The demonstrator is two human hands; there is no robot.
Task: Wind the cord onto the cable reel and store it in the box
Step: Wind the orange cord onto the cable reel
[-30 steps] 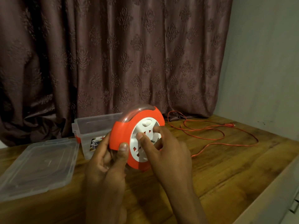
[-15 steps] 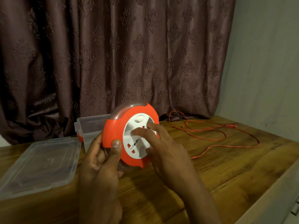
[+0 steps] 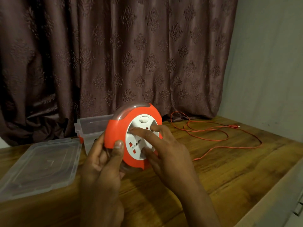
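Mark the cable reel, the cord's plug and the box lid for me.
cable reel (image 3: 114, 128), head view, on its orange rim.
plug (image 3: 233, 126), head view, on the plug body at the cord's far end.
box lid (image 3: 41, 163), head view, on its flat centre.

Brown wooden table (image 3: 205, 174): clear plastic box (image 3: 91, 126) at back; flat clear lid (image 3: 41, 163) left of box; thin orange cord (image 3: 218, 136) looped right of box.

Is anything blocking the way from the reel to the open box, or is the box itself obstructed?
Nothing visible does. The cable reel, held by the left hand, sits right in front of the clear box, whose lid lies off to its left. The loose cord trails right, away from the box.
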